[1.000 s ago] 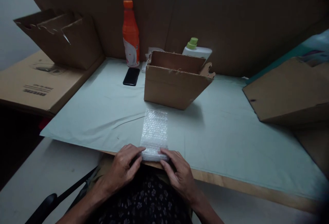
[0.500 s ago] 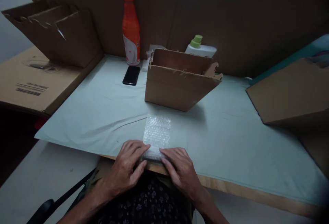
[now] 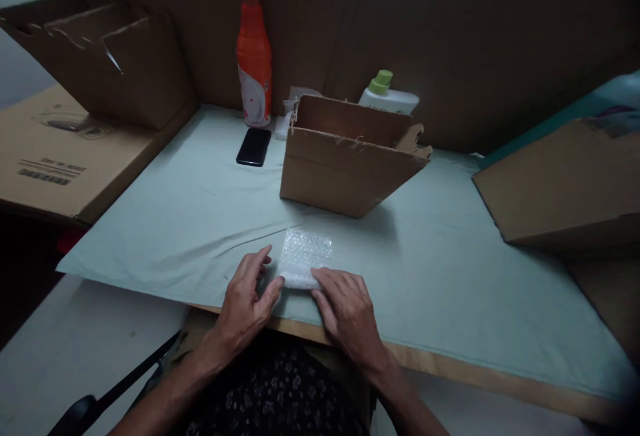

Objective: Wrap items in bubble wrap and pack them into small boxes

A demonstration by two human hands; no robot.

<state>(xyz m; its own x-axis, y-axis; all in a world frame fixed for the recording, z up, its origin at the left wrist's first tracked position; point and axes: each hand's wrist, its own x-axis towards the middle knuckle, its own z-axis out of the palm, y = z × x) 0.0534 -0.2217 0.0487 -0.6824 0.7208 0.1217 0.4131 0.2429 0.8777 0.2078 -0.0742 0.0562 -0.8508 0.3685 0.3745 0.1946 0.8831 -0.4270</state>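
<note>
The bubble wrap (image 3: 305,258) is clear and whitish with a pattern of small round bubbles, and it lies on a pale green cloth (image 3: 200,209). The bottle (image 3: 253,56) is orange with a white label, the phone (image 3: 253,147) is black, and the open box (image 3: 345,156) is plain brown cardboard. Behind the box, the white bottle (image 3: 390,96) has a light green cap, and the person's garment (image 3: 280,396) is dark with small pale flowers.

Lower centre, the clear bubble-wrap plastic sheet (image 3: 305,259) looks knobbly and faintly shiny. It lies on matt pale-green cloth (image 3: 200,209) covering the wooden-edged worktop (image 3: 450,366). Behind, the brown corrugated cardboard box (image 3: 345,169) is rough and dull; the black phone (image 3: 254,147) is glossy.
</note>
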